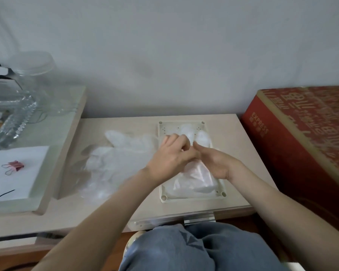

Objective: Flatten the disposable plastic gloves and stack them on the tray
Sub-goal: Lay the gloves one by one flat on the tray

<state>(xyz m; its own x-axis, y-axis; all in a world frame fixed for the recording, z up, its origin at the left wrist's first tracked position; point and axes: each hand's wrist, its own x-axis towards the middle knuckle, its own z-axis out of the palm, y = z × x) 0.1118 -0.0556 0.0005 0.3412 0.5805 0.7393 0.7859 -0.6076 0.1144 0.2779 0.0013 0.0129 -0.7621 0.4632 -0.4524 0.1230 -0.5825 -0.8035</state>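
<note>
The left hand [170,155] is curling its fingers down onto the glove [196,178] near its finger end. It seems to be pinching the film there, though the fingertips are hiding under the knuckles. The right hand [217,165] is lying flatter, its fingers stretching toward the left hand and touching it, its edge pressing the glove down. The glove is lying inside the tray [163,198], cuff toward the person, finger end toward the wall, and the cuff is showing wrinkles.

Judging from this, the flattening of this 1 glove is under way and not finished. Whether others are already lying beneath it I cannot tell, as the film is translucent.

Just left of the tray, a pile [110,163] of crumpled gloves is waiting on the table [241,137], its count unclear. So most of the work looks to be remaining.

Farther out, a red box [301,133] is standing at the right and a clip [15,165] is lying at the left.
</note>
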